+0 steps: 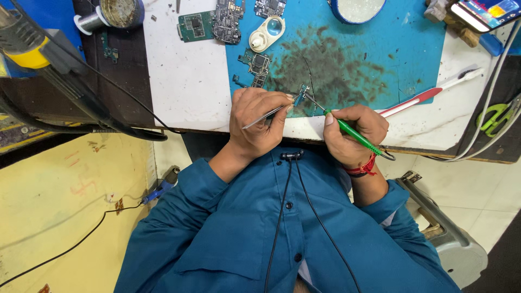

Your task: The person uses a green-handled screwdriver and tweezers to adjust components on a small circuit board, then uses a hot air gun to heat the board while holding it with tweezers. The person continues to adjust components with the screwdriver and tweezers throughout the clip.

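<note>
At the far left of the bench we see a yellow and grey hot-air tool [32, 51] with its dark hose trailing over the edge, and behind it a spool of solder wire [89, 21]. Next come green circuit boards [195, 25] on the white board, with a small magnifier [267, 33] just to their right on the blue work mat [412, 49]. Our left hand [255, 122] grips metal tweezers [266, 115], fingers pinched around them, their tips on a tiny blue component [300, 96] that lies on the scorched, dark patch of the mat. Our right hand [355, 133] is closed around a green-handled soldering iron [350, 130], whose thin tip meets that same component. Further right lies a red and white brush [429, 96], and green-handled scissors [495, 116] sit near the bench's right edge.
</note>
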